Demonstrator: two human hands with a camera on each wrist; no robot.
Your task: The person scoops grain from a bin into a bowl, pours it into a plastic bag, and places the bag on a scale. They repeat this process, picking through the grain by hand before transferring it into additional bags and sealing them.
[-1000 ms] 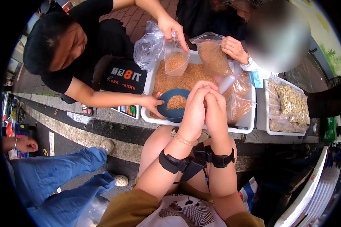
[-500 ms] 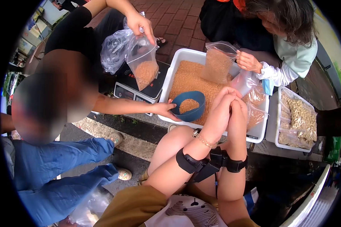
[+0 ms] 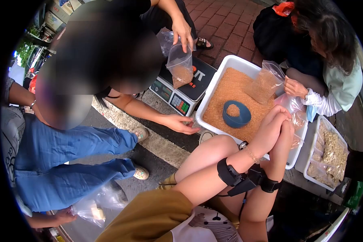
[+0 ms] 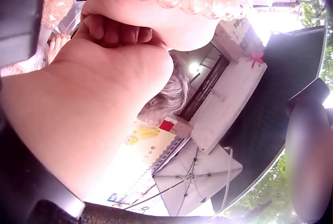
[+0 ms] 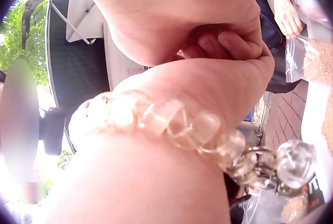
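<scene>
My left hand (image 3: 267, 131) and right hand (image 3: 284, 136) are clasped together above my knees. In the left wrist view, curled fingers (image 4: 122, 34) show between the two palms. A beaded bracelet (image 3: 252, 155) circles one wrist. The hands hold no object and partly hide the near right part of a white tub (image 3: 207, 97) of orange-brown granules (image 3: 230, 86). Inside the tub, a blue bowl (image 3: 240, 119) with some granules rests on the heap. Zip bags (image 3: 300, 121) lie in its right end.
Across from me, a person's hand (image 3: 182, 34) pinches a part-filled zip bag (image 3: 180, 72) at a digital scale (image 3: 197, 76). Another person's hand (image 3: 295, 86) holds a filled bag (image 3: 264, 84). A white bin (image 3: 308, 175) of bagged pale pieces stands right. Someone in jeans (image 3: 76, 169) stands left.
The view has turned left. The person opposite has let go of the blue bowl, and their zip bag has gone from over the tub to the scale. My hands stay clasped.
</scene>
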